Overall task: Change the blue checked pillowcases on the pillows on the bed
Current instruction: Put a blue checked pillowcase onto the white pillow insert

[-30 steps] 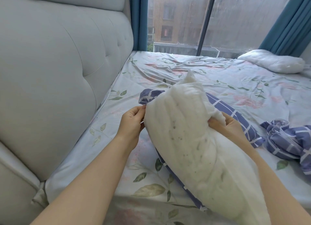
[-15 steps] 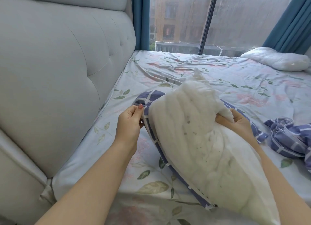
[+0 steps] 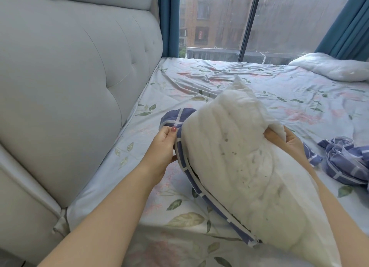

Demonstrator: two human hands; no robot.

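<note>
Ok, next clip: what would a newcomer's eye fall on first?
A stained white pillow fills the centre, half out of its blue checked pillowcase. The left hand pinches the case's edge at the pillow's left; the right hand grips the pillow's far side. A second crumpled pillowcase lies at the right on the floral sheet.

Count: 2 bare white pillows (image 3: 249, 166) (image 3: 329, 68), 2 blue checked pillowcases (image 3: 180, 116) (image 3: 345, 160) (one crumpled at right), 2 hands (image 3: 161, 146) (image 3: 289, 142), 1 floral bedsheet (image 3: 199, 80), 1 padded headboard (image 3: 69, 76), 2 teal curtains (image 3: 168, 21) (image 3: 347, 27).
</note>
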